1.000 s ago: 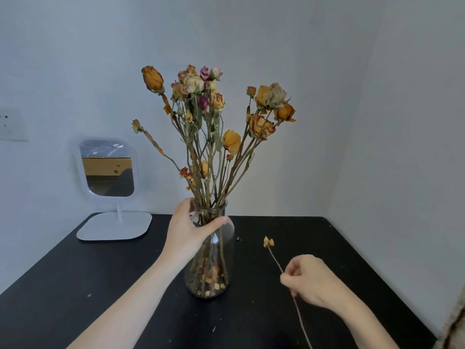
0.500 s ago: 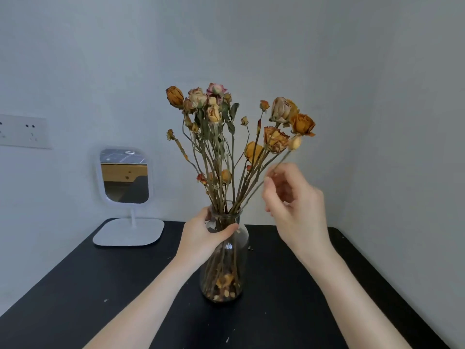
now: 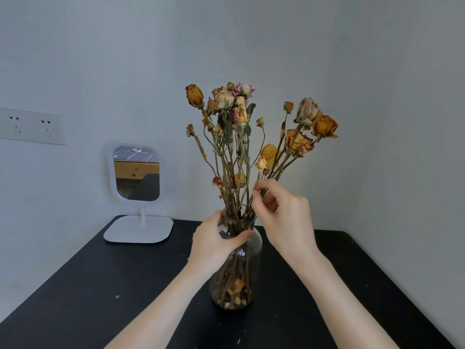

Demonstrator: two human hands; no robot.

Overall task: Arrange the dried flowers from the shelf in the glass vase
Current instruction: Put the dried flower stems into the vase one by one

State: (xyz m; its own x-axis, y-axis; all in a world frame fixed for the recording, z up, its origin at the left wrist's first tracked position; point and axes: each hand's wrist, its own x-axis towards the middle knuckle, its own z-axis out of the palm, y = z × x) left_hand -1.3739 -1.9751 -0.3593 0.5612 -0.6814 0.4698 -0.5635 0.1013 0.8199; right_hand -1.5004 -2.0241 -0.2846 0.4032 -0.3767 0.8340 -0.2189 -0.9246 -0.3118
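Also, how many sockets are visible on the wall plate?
2. One socket is near the left edge, the other socket beside it. The wall plate is cropped, so more may be hidden.

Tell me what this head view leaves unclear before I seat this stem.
- Head view: the thin stem's lower end, behind the right hand; whether it has entered the glass vase is unclear.
- Vase neck's left side, covered by the left hand.
- The shelf, outside the frame.
- Pale specks on the table: too small to identify.
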